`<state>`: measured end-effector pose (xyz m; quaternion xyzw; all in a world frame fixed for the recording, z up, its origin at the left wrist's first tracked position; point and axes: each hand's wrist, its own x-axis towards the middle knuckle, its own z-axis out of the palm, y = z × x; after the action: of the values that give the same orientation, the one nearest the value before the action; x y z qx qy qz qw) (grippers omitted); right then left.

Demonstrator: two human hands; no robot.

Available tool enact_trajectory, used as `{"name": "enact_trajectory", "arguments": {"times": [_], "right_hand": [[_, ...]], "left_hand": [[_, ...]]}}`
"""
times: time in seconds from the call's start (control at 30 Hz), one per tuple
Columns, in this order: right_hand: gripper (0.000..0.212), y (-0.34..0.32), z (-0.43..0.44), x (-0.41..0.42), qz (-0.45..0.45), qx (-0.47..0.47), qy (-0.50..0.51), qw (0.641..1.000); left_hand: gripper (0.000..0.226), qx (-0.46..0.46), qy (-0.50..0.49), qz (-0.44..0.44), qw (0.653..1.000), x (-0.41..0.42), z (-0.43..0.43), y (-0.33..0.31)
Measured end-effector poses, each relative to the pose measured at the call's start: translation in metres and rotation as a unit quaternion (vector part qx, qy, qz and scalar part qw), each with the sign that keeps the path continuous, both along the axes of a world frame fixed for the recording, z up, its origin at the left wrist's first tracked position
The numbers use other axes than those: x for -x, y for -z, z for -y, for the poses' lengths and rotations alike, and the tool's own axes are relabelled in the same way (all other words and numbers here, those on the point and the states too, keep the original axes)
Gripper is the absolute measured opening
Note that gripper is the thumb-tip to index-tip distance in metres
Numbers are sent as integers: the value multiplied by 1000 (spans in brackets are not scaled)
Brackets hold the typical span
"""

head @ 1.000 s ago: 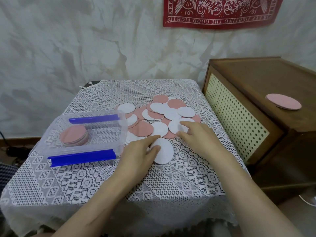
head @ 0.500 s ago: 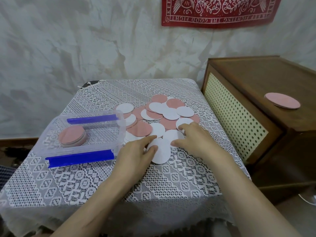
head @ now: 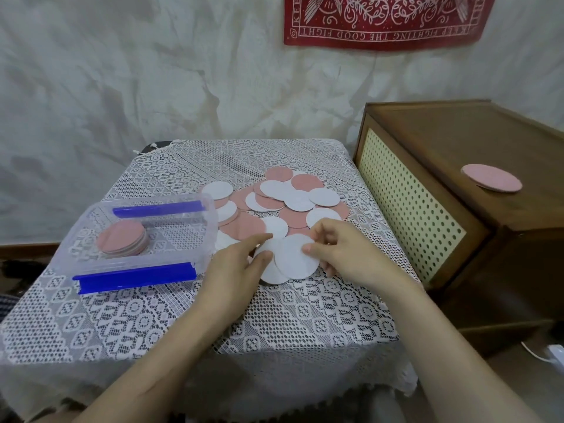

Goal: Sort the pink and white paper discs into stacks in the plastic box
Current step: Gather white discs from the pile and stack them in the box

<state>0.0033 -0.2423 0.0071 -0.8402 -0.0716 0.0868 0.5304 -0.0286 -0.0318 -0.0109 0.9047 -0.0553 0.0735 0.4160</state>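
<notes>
Several pink and white paper discs [head: 290,199] lie scattered and overlapping on the lace tablecloth. A clear plastic box [head: 210,239] with blue clips stands at the left and holds a stack of pink discs [head: 122,241]. My right hand [head: 341,251] pinches a white disc [head: 294,257] by its right edge, and that disc overlaps a second white disc [head: 270,273] on the cloth. My left hand [head: 235,270] rests on the second disc's left side, thumb and forefinger touching it.
The small table's lace cloth [head: 152,315] hangs over the front edge. A wooden cabinet [head: 457,154] stands close on the right with one pink disc [head: 491,178] on top. A wrinkled white wall and a red banner are behind.
My right hand dragged a white disc from the pile toward me and now holds it over the white disc under my left hand. My left hand stayed almost in place.
</notes>
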Motion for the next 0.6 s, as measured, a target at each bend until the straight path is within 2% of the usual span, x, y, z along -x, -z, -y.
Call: {"name": "enact_trajectory", "arguments": {"times": [0.17,0.37,0.47,0.6], "right_hand": [[12,4,-10,11,19,33,6,999],[20,-3,-4,27,47,27,27,998],[10,-5,-1,33,84,24,29,996],[12,1,2,35,141,99,24,985]], "left_hand": [[31,44,46,-14,998,10,13,-3],[41,1,46,39,998,17,18,-7],[39,-13,33,61,998,17,20,-5],[40,-13,38,53,998,15,21,5]]}}
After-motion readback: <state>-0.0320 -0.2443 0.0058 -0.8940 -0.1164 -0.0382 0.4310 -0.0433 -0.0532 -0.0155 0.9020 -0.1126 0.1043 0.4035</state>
